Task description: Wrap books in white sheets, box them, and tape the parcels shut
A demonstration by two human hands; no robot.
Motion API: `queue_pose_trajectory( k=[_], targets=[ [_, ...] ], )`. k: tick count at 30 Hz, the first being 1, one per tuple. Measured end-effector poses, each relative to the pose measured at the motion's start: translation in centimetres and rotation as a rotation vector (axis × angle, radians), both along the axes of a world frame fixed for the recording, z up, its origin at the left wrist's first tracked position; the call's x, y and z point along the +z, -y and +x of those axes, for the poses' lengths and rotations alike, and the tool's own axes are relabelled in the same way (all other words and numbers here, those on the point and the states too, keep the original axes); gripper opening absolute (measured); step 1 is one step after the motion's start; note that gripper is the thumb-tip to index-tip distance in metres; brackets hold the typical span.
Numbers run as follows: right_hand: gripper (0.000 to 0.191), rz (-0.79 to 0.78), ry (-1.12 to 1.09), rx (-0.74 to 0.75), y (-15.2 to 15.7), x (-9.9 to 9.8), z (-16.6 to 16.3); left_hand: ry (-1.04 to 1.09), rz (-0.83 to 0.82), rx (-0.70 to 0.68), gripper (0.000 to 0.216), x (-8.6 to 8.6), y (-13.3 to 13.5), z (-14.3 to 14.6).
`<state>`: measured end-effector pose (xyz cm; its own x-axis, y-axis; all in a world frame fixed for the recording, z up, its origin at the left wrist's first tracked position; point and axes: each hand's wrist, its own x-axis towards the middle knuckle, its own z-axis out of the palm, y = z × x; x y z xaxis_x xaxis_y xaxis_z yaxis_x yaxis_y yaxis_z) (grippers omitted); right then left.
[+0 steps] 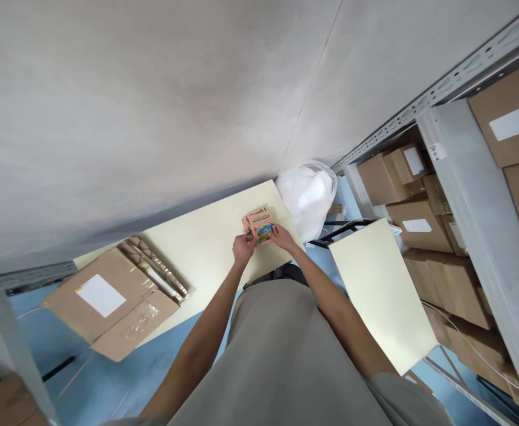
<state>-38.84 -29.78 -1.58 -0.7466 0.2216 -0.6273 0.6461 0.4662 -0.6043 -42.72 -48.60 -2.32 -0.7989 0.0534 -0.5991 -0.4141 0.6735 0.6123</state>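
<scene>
Cream table [206, 236], printed pack [260, 221], lengthwise toward wall [175, 118]

We see a pale grey wall [153, 106] filling the upper left and top centre of the frame, marked by duller patches and a thin line [305, 103] descending from the top edge. Below it, around the centre, we find a long cream table [210, 231] along the wall, and right of centre a second cream table [375, 290]. We notice a light-blue floor [86, 378] at lower left and grey metal shelving [472, 183] at right, its perforated beam [445, 86] slanting towards the upper right corner. The light looks soft.
</scene>
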Motion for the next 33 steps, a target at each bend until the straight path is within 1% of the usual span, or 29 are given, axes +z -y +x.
queue_pose_trajectory(
  k=[2, 4, 6, 8, 11, 13, 15, 17, 19, 22, 25, 28, 30, 33],
  targets=[
    [0.021, -0.012, -0.004, -0.026, 0.0, 0.3, 0.0, -0.085, 0.014, 0.007, 0.022, 0.9, 0.2, -0.2],
    [0.028, -0.021, -0.012, -0.068, -0.4, 0.7, 0.2, -0.121, 0.044, 0.016, 0.021, 2.1, 0.2, -0.5],
    [0.035, -0.035, -0.026, -0.121, -1.2, 1.4, 0.9, -0.077, 0.095, 0.010, 0.023, 3.5, -0.1, -0.7],
    [0.038, -0.061, -0.042, -0.178, -2.4, 2.3, 2.3, -0.013, 0.170, -0.008, 0.026, 5.0, -0.9, -0.9],
    [0.041, -0.154, -0.086, -0.315, -4.5, 4.2, 6.0, 0.067, 0.368, -0.053, 0.032, 7.1, -3.3, -0.9],
    [0.049, -0.241, -0.166, -0.480, -5.9, 5.7, 9.3, 0.135, 0.518, -0.122, 0.038, 8.4, -5.6, -0.4],
    [0.057, -0.301, -0.295, -0.670, -7.2, 7.4, 13.0, 0.208, 0.624, -0.238, 0.044, 9.7, -8.3, 0.5],
    [0.059, -0.293, -0.423, -0.835, -8.2, 9.3, 16.8, 0.262, 0.686, -0.366, 0.047, 11.0, -11.2, 2.0],
    [0.058, -0.252, -0.526, -0.951, -9.1, 11.3, 20.6, 0.292, 0.719, -0.480, 0.049, 12.3, -14.0, 3.8],
    [0.053, -0.164, -0.633, -1.072, -10.1, 14.4, 26.1, 0.333, 0.755, -0.617, 0.056, 14.2, -17.9, 7.3],
    [0.052, -0.099, -0.696, -1.178, -10.9, 16.6, 31.1, 0.401, 0.799, -0.701, 0.066, 15.8, -21.3, 11.0],
    [0.051, -0.082, -0.746, -1.263, -12.2, 17.3, 35.6, 0.455, 0.801, -0.763, 0.075, 16.8, -24.4, 14.6],
    [0.051, -0.093, -0.783, -1.305, -13.7, 17.1, 38.5, 0.483, 0.792, -0.814, 0.076, 17.2, -26.6, 17.0],
    [0.051, -0.118, -0.823, -1.339, -16.5, 16.2, 42.7, 0.493, 0.789, -0.876, 0.074, 17.4, -30.1, 21.0]
  ],
)
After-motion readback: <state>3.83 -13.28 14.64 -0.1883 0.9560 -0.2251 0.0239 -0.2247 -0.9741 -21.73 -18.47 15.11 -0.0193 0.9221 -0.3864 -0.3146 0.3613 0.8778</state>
